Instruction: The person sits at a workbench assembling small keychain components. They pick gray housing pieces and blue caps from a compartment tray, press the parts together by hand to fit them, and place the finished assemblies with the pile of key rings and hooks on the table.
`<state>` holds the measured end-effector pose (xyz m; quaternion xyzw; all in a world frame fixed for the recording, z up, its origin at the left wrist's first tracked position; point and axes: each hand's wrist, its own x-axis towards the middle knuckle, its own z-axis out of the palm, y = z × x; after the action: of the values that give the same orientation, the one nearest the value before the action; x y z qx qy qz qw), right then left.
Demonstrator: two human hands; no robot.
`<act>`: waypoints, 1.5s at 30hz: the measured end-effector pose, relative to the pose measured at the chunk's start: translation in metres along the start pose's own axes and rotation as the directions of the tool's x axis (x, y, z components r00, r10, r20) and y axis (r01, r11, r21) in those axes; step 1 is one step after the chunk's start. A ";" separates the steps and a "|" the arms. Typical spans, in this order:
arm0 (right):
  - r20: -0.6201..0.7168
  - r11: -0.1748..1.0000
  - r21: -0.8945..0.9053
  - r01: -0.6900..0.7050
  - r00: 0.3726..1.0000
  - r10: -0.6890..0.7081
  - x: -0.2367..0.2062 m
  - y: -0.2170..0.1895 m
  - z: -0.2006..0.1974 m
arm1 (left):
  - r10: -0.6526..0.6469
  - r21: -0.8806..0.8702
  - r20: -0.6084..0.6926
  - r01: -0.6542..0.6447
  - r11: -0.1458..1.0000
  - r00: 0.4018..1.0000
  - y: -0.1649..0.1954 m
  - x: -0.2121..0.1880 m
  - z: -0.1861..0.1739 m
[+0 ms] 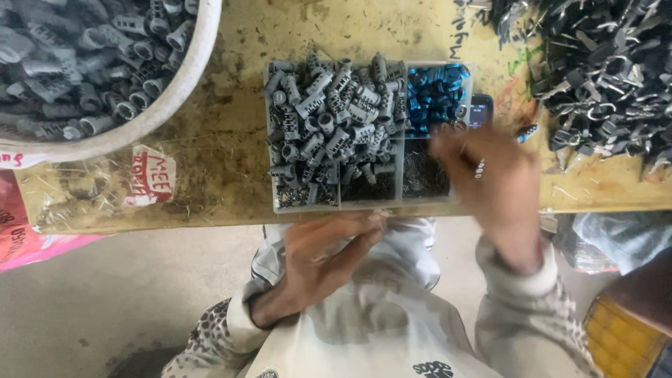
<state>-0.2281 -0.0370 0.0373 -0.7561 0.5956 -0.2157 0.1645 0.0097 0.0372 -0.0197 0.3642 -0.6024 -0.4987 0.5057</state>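
Blurrily, right hand point(490, 178) over tray point(269, 140), fingers unclear, left hand point(325, 252) curled.

One grey plastic divided tray point(336, 204) sits at the centre, with four compartments showing. At ten o'clock of its middle, one compartment is heaped with ribbed grey metal cylinders point(329, 115), too many to count. At two o'clock, one compartment holds shiny blue metal caps point(434, 94), also uncountable. One white round tub point(178, 91) at ten o'clock holds more grey cylinders. One pile of dark metal key-like parts point(602, 70) lies at two o'clock. One red-and-white paper label point(150, 175) lies at nine o'clock. Two bare hands show: left hand point(325, 255), right hand point(490, 185).
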 end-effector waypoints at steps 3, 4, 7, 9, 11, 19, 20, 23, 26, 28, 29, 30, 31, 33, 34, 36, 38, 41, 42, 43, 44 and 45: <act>-0.023 0.992 -0.124 -0.010 1.000 0.007 0.021 0.009 0.017 | 0.064 -0.100 0.061 -0.058 0.993 0.996 -0.009 -0.010 0.002; -0.024 0.994 -0.113 0.002 1.000 -0.005 0.025 0.008 0.023 | 0.076 -0.087 0.070 -0.070 0.994 0.995 -0.012 -0.013 -0.001; 0.014 0.993 -0.116 -0.012 1.000 0.014 0.030 0.003 0.027 | 0.082 -0.073 0.064 -0.077 0.994 0.995 -0.018 -0.020 -0.008; 0.050 0.992 -0.116 -0.047 0.997 0.053 0.030 0.000 0.030 | 0.052 -0.110 0.056 -0.046 0.993 0.997 -0.023 -0.019 -0.012; 0.065 0.990 -0.109 -0.085 0.994 0.092 0.029 0.001 0.031 | 0.036 -0.127 0.082 -0.026 0.992 0.996 -0.024 -0.018 -0.016; 0.169 0.806 0.535 -0.255 0.966 0.193 0.027 0.008 0.019 | 0.008 -0.119 0.120 0.007 0.993 0.993 -0.015 -0.012 -0.028; 0.212 0.671 0.670 -0.317 0.948 0.237 0.022 0.004 0.014 | 0.021 -0.083 0.117 -0.011 0.996 0.993 -0.013 -0.010 -0.030; 0.396 0.615 0.684 -0.393 0.908 0.139 -0.008 -0.013 0.006 | 0.122 0.231 0.199 -0.167 0.959 0.972 -0.006 -0.008 -0.040; 0.520 0.505 0.701 -0.503 0.845 0.121 -0.045 -0.026 0.016 | 0.221 0.406 0.309 -0.338 0.849 0.925 -0.001 -0.002 -0.043; 0.560 0.433 0.700 -0.568 0.813 0.160 -0.063 -0.024 0.025 | 0.261 0.424 0.363 -0.408 0.809 0.895 0.003 0.001 -0.041; 0.578 0.385 0.697 -0.605 0.792 0.197 -0.069 -0.022 0.029 | 0.270 0.422 0.382 -0.427 0.800 0.884 0.005 0.002 -0.040; 0.597 0.336 0.692 -0.638 0.769 0.230 -0.074 -0.019 0.032 | 0.279 0.420 0.400 -0.446 0.791 0.873 0.006 0.003 -0.039; 0.603 0.303 0.709 -0.637 0.770 0.209 -0.077 -0.016 0.033 | 0.292 0.427 0.417 -0.469 0.773 0.861 0.007 0.004 -0.038; 0.615 0.232 0.737 -0.635 0.772 0.159 -0.081 -0.011 0.036 | 0.312 0.444 0.449 -0.512 0.735 0.837 0.009 0.004 -0.038; 0.606 0.233 0.751 -0.618 0.785 0.130 -0.083 -0.010 0.039 | 0.311 0.421 0.450 -0.506 0.753 0.837 0.011 0.003 -0.039; 0.587 0.238 0.775 -0.585 0.806 0.067 -0.086 -0.013 0.042 | 0.309 0.375 0.447 -0.489 0.787 0.840 0.014 -0.001 -0.040; 0.549 0.211 0.819 -0.534 0.836 -0.013 -0.092 -0.021 0.048 | 0.348 0.400 0.372 -0.487 0.776 0.860 0.015 -0.005 -0.035; 0.497 0.173 0.850 -0.499 0.866 0.056 -0.102 -0.041 0.057 | 0.301 0.349 0.150 -0.336 0.875 0.942 0.018 -0.011 -0.017; 0.483 0.159 0.853 -0.497 0.867 0.118 -0.105 -0.048 0.059 | 0.247 0.297 0.063 -0.255 0.920 0.967 0.018 -0.013 -0.009; 0.498 0.076 0.856 -0.511 0.856 0.141 -0.105 -0.052 0.059 | 0.229 0.286 0.034 -0.229 0.930 0.973 0.018 -0.013 -0.003; 0.511 -0.009 0.856 -0.516 0.845 0.161 -0.103 -0.053 0.059 | 0.209 0.277 0.007 -0.203 0.939 0.978 0.016 -0.011 0.002; 0.522 -0.094 0.853 -0.513 0.835 0.173 -0.101 -0.052 0.056 | 0.191 0.272 -0.020 -0.179 0.945 0.981 0.014 -0.008 0.005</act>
<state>-0.1760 0.0734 0.0028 -0.2582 0.4207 -0.4199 0.7616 0.0074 0.0495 -0.0081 0.3829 -0.6842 -0.3539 0.5100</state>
